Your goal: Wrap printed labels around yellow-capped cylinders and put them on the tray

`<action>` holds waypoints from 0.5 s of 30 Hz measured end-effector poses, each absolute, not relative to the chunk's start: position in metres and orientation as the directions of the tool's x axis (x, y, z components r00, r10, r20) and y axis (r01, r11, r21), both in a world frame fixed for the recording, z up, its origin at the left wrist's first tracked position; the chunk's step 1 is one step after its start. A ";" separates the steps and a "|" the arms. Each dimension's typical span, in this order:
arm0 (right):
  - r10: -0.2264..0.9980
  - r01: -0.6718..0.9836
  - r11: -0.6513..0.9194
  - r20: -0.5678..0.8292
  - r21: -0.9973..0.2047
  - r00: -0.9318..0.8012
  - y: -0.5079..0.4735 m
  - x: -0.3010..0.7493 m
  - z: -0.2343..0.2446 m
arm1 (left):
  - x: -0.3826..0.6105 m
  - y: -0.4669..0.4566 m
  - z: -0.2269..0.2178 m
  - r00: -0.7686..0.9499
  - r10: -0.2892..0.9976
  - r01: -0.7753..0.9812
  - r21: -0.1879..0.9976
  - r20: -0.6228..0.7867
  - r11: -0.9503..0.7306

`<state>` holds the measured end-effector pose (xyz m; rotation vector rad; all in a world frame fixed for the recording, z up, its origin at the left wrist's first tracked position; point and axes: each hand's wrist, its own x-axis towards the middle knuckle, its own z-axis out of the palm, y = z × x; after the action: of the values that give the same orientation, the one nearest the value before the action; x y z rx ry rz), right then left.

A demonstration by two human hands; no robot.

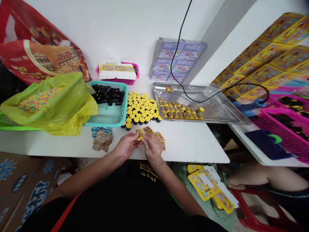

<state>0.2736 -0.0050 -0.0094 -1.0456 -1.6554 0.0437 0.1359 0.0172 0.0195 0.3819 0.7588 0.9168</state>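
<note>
A small yellow printed piece point(139, 135) is pinched between the fingertips of both hands just above the near part of the white tabletop point(193, 138); the fingers hide much of it. The left hand point(126, 145) grips it from one side with thumb and fingers, and the right hand point(153, 149) grips it from the other. Flat yellow picture-printed pieces point(160, 138) lie just beside the right hand, which partly covers them. Right behind the hands, black cylinders with round yellow caps point(142, 108) stand packed together. A crumpled beige cloth point(103, 140) lies left of the hands. Behind it, a teal plastic basket point(126, 104) holds glossy black cylinders point(109, 94), beside a translucent yellow plastic bag point(83, 111) with multicoloured beads point(40, 100). To the right, a shiny metal tray point(212, 111) carries rows of yellow-wrapped little cylinders point(177, 111). A thin black cord point(201, 102) hangs down in front of the stacked purple boxes point(162, 64) and crosses over the tray. At far right, another person's bare limb point(267, 178) shows below the pink plastic basket point(287, 129).
</note>
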 end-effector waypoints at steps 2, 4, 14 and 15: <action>0.642 0.608 0.592 0.766 -0.529 0.040 -0.006 0.274 -0.011 | 0.138 0.017 0.021 0.378 0.820 -0.560 0.599 -0.430 0.572; 0.656 0.614 0.575 0.753 -0.541 0.049 -0.006 0.275 -0.012 | 0.139 0.017 0.024 0.379 0.824 -0.562 0.602 -0.421 0.567; 0.719 0.723 0.522 0.689 -0.452 -0.089 -0.012 0.282 -0.002 | 0.149 0.019 0.029 0.233 0.899 -0.514 0.738 -0.370 0.437; 0.718 0.739 0.503 0.692 -0.449 -0.068 -0.011 0.285 -0.003 | 0.151 0.020 0.028 0.244 0.901 -0.477 0.765 -0.358 0.433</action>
<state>0.2851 -0.0111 -0.0026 -1.2235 -1.7939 -0.0265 0.1508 0.0203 0.0276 0.5750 0.8861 1.0149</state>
